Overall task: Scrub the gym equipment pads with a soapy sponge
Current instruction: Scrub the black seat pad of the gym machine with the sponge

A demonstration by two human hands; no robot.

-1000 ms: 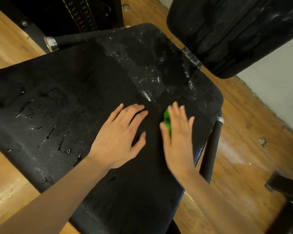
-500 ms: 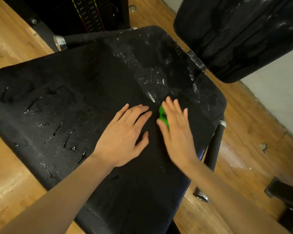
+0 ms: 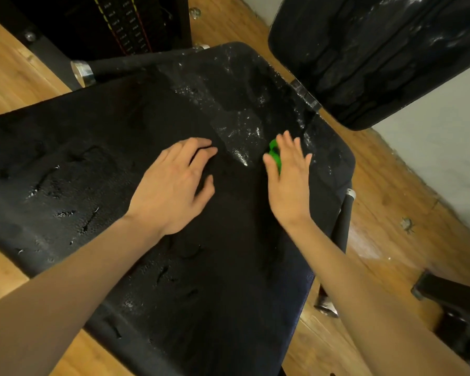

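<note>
The right hand [image 3: 288, 183] is pressing a green sponge [image 3: 275, 156] flat against the black seat pad [image 3: 92, 164], fingers straight and close together, near the pad's right edge. The left hand [image 3: 171, 185] is resting on the pad beside it, fingers loosely spread.

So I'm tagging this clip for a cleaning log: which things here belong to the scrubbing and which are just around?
In the job:
- green sponge, under the right hand
- seat pad, sudsy near the sponge
- left hand, resting on the pad
- back pad, streaked wet

Just around:
- weight stack
- side handle
- wooden floor
</note>
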